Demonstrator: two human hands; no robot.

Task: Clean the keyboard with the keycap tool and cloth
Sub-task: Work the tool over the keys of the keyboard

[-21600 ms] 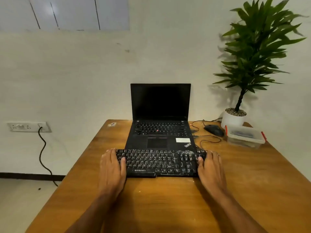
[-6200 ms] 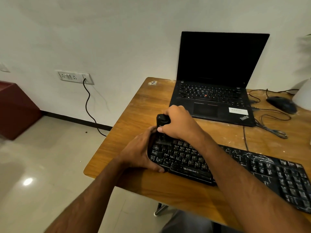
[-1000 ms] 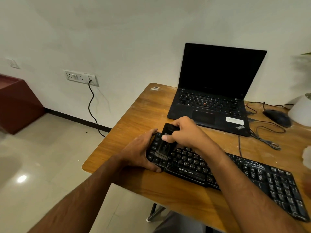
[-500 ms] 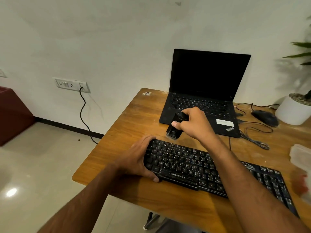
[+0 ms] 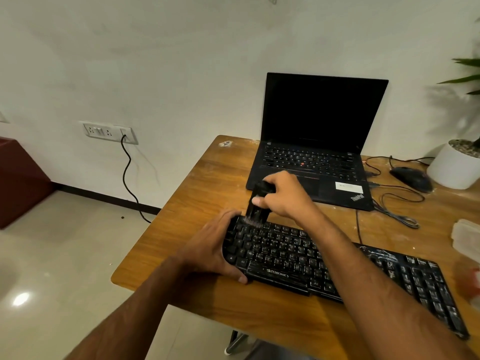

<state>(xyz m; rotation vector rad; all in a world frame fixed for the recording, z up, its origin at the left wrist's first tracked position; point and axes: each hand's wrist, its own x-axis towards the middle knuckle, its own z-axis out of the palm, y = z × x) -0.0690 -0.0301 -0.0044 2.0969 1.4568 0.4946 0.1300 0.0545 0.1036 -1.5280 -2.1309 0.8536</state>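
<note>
A black keyboard (image 5: 337, 263) lies slanted across the wooden table (image 5: 213, 183). My left hand (image 5: 215, 248) grips its left end, thumb under the front edge and fingers over the top corner. My right hand (image 5: 283, 196) holds a black brush tool (image 5: 258, 205) upright. Its bristles touch the top-left row of keys, right beside my left fingers. No cloth is in view.
An open black laptop (image 5: 319, 152) stands behind the keyboard. A mouse (image 5: 411, 179) with loose cables, a white plant pot (image 5: 454, 167) and a clear plastic box (image 5: 467, 237) sit on the right. The table's left edge drops to a tiled floor.
My right hand has brought the brush down from above the table onto the keyboard's top-left keys. The left hand stays on the keyboard's left end.
</note>
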